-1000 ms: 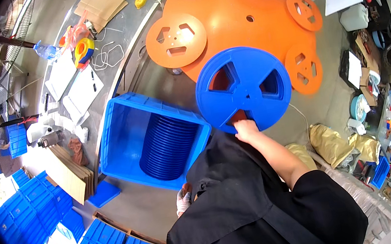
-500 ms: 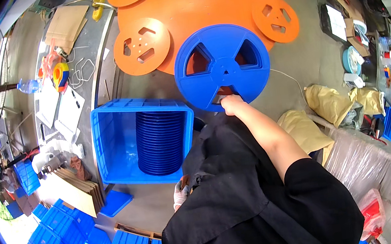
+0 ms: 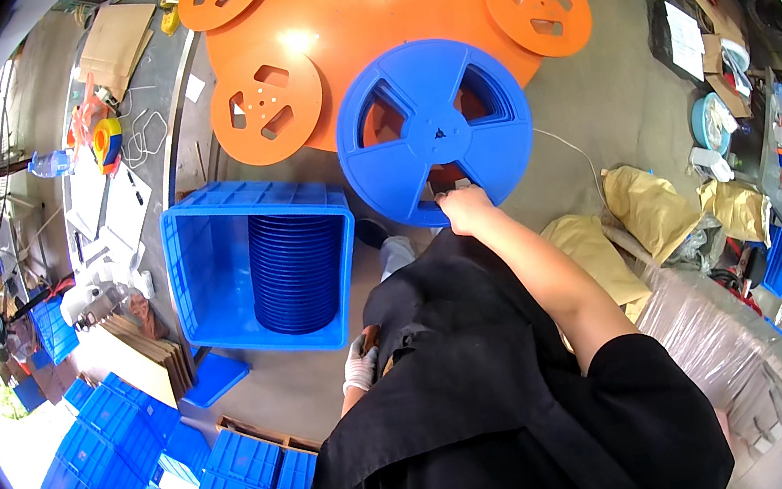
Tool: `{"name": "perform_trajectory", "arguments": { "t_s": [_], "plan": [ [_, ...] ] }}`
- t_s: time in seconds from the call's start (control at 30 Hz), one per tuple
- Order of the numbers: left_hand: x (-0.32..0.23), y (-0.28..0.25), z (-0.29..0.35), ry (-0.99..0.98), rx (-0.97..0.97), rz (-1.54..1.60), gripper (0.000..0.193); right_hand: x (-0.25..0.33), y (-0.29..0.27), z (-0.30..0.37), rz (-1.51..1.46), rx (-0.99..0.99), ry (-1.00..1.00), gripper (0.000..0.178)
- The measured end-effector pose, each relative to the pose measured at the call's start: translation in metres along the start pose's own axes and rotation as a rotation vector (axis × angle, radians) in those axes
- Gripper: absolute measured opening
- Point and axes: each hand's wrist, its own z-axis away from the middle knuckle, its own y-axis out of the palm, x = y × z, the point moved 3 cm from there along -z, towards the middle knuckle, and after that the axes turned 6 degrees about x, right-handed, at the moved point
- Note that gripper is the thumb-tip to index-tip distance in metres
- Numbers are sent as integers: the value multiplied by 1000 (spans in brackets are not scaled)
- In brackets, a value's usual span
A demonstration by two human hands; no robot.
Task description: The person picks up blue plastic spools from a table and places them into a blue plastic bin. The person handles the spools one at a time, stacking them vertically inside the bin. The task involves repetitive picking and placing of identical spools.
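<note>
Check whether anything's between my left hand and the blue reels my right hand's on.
Yes: in this view the black apron lies between your gloved left hand and the blue reels, with your trouser leg just beyond it.

My view has swung and dipped: the stack of blue reels on the orange tabletop (image 3: pixel 402 15) has left the frame, and the blue crate (image 3: pixel 214 276), slanted a second ago, sits nearly square. A dark shoe (image 3: pixel 371 232) and grey trouser leg (image 3: pixel 396 256) now show beside it. More of my gloved left hand (image 3: pixel 359 367) appears, wrist included.
</note>
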Motion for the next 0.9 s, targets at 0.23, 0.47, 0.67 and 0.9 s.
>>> {"name": "perform_trajectory", "arguments": {
  "t_s": [0.23,0.47,0.67,0.9],
  "plan": [
    [25,29,-12,-8,-40,-63,54,-28,-5,53,49,-447,-160,24],
    [13,52,-33,62,0,-354,51,-73,-4,67,71,-578,-247,15],
    [4,58,-44,267,-25,-631,49,-79,-41,91,53,-466,-359,30],
    [17,41,-15,328,-229,509,28,-62,-156,134,-6,-764,-321,35]
  ]
}}
